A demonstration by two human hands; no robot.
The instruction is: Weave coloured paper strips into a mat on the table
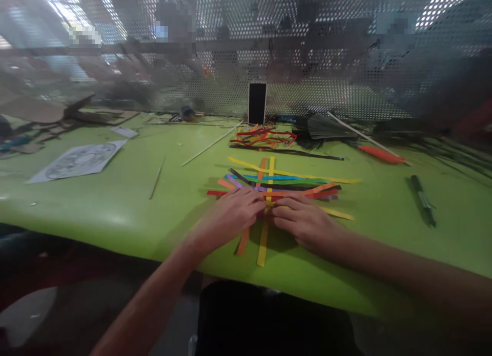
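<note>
Narrow multicoloured strips (271, 178), flat, some slightly curved, crossed, on green table (154, 228)

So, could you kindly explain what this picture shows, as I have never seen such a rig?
There is no machine here: one camera, worn on a person's head, looks forward and down at two bare hands. On the green table lie crossed coloured strips. The left hand and right hand come close together there, fingers on the strips; whether they pinch one is hard to tell. Farther out lie a printed sheet and a dark pen-like tool, while a phone-like device stands upright behind.
</note>
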